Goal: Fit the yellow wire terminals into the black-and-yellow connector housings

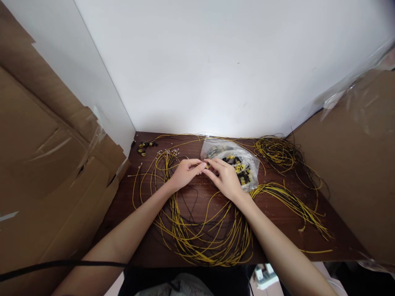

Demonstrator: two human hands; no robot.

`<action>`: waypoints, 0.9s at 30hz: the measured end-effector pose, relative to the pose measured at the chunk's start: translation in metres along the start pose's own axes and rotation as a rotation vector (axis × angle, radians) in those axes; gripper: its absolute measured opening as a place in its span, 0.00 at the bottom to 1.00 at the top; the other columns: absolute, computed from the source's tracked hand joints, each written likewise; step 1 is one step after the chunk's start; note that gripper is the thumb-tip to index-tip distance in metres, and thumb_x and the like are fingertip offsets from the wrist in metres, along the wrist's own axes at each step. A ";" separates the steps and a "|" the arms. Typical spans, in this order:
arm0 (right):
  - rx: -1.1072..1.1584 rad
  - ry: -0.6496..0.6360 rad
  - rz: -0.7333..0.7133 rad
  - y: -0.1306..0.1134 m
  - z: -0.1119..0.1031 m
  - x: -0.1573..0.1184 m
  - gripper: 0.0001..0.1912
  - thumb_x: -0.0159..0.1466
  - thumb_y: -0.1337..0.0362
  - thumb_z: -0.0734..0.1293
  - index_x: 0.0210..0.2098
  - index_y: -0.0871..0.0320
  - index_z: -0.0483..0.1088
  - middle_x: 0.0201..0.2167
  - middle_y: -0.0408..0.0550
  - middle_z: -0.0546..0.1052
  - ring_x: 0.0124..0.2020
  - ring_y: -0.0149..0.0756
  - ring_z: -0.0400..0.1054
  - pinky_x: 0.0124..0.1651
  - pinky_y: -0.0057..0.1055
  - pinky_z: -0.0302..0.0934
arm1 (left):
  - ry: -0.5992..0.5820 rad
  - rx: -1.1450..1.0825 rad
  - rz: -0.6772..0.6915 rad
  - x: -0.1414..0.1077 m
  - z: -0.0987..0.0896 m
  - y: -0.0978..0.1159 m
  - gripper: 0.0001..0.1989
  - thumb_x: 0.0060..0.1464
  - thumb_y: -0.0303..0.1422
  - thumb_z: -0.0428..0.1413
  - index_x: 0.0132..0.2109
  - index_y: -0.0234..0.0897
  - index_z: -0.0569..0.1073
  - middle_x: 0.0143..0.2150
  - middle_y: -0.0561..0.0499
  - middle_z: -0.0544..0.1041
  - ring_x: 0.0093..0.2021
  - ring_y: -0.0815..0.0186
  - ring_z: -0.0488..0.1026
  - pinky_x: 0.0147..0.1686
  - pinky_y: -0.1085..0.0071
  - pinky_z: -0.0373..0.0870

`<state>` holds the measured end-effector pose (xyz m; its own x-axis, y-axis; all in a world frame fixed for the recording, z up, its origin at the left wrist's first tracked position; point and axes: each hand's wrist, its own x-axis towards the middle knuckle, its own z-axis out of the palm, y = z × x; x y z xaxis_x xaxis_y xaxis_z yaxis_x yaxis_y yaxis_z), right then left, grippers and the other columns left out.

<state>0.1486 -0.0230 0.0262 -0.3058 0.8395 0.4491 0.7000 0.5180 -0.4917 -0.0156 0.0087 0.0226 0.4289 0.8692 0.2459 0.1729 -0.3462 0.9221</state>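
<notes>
My left hand (187, 172) and my right hand (225, 176) meet over the middle of the table, fingertips pinched together. Between them is something small, mostly hidden by the fingers, with a bit of yellow showing. Just behind my right hand lies a clear plastic bag (253, 164) holding black and yellow small parts (243, 169). A large loop of yellow and black wires (212, 257) lies under my forearms, its white-tipped ends (168, 153) near my left hand and its other ends fanned out to the right.
A tangled wire bundle (276, 152) sits at the back right of the brown table (145, 242). Small black and yellow parts (142, 149) lie at the back left. Cardboard (46, 164) stands on the left, more cardboard (354, 164) on the right, a white wall (216, 74) behind.
</notes>
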 end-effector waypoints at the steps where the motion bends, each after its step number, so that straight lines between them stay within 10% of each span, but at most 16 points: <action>1: -0.001 0.002 0.003 0.000 0.000 0.000 0.18 0.65 0.56 0.59 0.49 0.58 0.68 0.39 0.51 0.74 0.39 0.39 0.68 0.44 0.34 0.63 | 0.001 0.000 -0.001 0.000 0.000 0.000 0.17 0.54 0.40 0.51 0.27 0.32 0.73 0.22 0.53 0.69 0.25 0.71 0.65 0.28 0.76 0.61; 27: 0.006 -0.006 -0.007 0.002 0.001 0.001 0.17 0.62 0.60 0.63 0.50 0.58 0.67 0.38 0.50 0.74 0.40 0.39 0.68 0.43 0.35 0.63 | 0.000 -0.030 -0.030 0.001 0.001 -0.001 0.12 0.52 0.36 0.53 0.32 0.31 0.76 0.29 0.49 0.76 0.30 0.69 0.70 0.32 0.75 0.66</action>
<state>0.1493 -0.0209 0.0244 -0.3147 0.8368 0.4480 0.6939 0.5248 -0.4930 -0.0142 0.0092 0.0210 0.4240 0.8790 0.2183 0.1586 -0.3094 0.9376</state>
